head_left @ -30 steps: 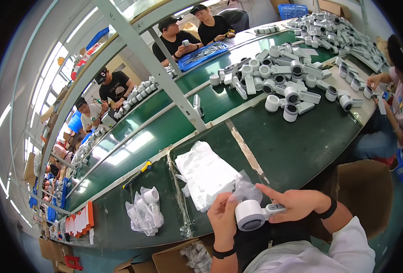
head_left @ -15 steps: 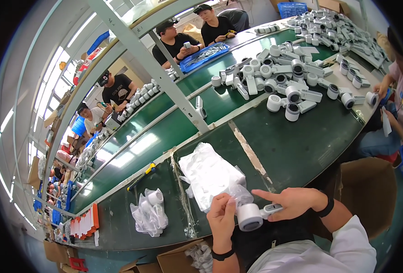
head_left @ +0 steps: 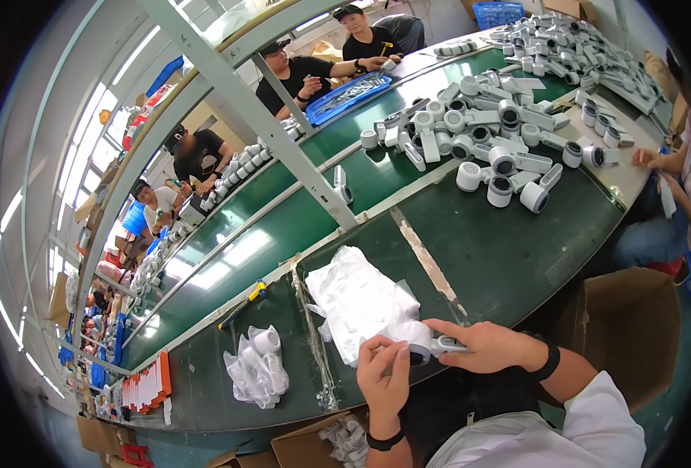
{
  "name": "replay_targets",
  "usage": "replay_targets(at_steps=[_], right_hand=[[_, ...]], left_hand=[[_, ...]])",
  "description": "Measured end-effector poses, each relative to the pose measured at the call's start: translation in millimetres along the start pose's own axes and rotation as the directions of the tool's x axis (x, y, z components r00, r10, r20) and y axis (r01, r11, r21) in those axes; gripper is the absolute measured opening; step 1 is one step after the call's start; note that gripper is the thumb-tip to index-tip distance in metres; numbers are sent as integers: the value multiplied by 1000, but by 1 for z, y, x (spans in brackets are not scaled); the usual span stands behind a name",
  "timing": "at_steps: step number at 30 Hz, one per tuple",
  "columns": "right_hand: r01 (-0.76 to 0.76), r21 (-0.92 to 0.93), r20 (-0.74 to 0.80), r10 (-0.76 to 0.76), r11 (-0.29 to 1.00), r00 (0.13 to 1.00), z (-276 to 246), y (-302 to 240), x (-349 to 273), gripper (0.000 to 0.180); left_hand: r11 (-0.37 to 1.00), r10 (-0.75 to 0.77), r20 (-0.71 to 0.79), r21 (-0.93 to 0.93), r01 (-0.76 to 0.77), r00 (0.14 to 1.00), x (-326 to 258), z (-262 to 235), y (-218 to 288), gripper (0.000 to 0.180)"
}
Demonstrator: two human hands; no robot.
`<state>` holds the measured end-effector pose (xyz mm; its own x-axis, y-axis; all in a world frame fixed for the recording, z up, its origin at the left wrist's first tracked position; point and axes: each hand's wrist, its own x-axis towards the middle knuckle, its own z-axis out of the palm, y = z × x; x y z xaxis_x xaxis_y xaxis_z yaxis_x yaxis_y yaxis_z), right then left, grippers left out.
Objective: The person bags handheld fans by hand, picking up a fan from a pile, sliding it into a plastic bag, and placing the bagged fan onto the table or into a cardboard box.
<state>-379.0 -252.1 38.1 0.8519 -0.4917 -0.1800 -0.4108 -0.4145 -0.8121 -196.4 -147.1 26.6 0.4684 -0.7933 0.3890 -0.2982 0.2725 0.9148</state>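
Note:
A white handheld device with a round head (head_left: 416, 337) and a grey handle is between my hands at the table's near edge. My right hand (head_left: 482, 345) grips it by the handle, index finger stretched along toward the head. Against the head's left side, my left hand (head_left: 384, 373) has its thumb and fingers pinched together. Thin clear plastic seems to lie at these fingertips, but where it ends is hard to make out. Just beyond lies a stack of white plastic bags (head_left: 358, 295). To its left sits a bundle of similar devices in clear plastic (head_left: 256, 366).
A yellow-black cutter knife (head_left: 242, 305) lies beside the bundle. A heap of bare devices (head_left: 509, 140) covers the table's far right. A metal post (head_left: 283, 140) rises ahead. Open cardboard boxes (head_left: 626, 335) stand at right and below. Co-workers sit across and at right.
The device's head has moved up and left, toward the bag stack, and tilted. Another device now lies at the heap's near edge. A co-worker across has stretched an arm to the right.

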Motion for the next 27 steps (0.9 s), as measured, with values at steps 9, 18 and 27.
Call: replay_targets(at_steps=[9, 18, 27], right_hand=[[52, 621, -119, 28, 782, 992, 24, 1, 16, 87], [386, 664, -453, -67, 640, 889, 51, 25, 35, 51], [393, 66, -689, -243, 917, 682, 70, -14, 36, 42]], left_hand=[[871, 309, 184, 340, -355, 933, -19, 29, -1, 17], [978, 201, 264, 2, -209, 944, -23, 3, -9, 21], [616, -409, 248, -635, 466, 878, -48, 26, -24, 67]])
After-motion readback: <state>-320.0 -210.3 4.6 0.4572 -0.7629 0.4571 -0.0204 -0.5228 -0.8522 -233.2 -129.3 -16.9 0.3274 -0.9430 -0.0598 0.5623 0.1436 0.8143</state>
